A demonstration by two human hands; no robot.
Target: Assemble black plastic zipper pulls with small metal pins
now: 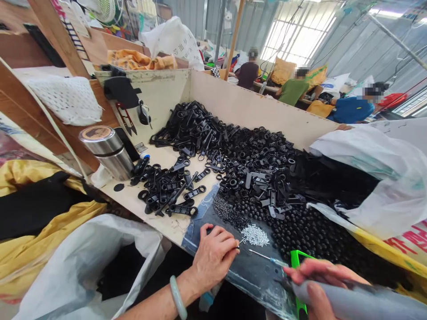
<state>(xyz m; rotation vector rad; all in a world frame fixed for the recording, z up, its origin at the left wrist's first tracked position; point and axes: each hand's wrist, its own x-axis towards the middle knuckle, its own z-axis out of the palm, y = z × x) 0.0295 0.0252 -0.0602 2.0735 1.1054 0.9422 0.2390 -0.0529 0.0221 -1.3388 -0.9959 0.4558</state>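
Observation:
My left hand [215, 251], with a pale bangle on the wrist, is closed over the near edge of the dark work surface [247, 278]. Between its thumb and fingertips sits a small black part [237, 247], mostly hidden. My right hand [322, 278] wraps around a grey electric screwdriver [360, 298]. Its thin metal bit [262, 254] points left, a short gap from the left fingertips. Just beyond the left hand lies a pile of silver screws [255, 235], beside small black pieces [230, 212]. A bright green frame [295, 258] stands by the right hand.
Black lever-like parts [167, 186] and rings [256, 146] heap up behind, with black balls [310, 231] at right. A steel flask [106, 153] stands left. White sacks [93, 266] flank the bench. Three people [247, 71] sit beyond the low partition [250, 98].

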